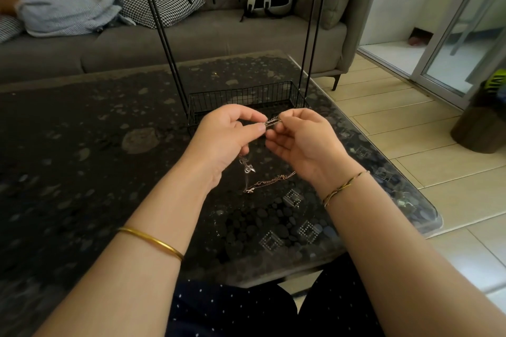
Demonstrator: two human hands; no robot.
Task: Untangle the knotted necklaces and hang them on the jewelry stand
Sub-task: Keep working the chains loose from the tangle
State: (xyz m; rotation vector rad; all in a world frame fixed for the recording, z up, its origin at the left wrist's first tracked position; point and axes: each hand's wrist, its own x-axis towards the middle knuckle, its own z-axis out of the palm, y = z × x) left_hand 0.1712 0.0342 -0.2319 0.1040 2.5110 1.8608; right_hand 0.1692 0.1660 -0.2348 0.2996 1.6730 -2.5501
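Grey sofa (191, 41) behind dark table (68, 131); tile floor (410, 123), prob. sliding glass door (451, 44) rt.

both bare forearms coming in from below, left grip (224, 139) and right grip (298, 142) up pretty close together, palms facing each other, each thumb and forefinger pinching the necklaces (272, 121), other fingers loosely curled
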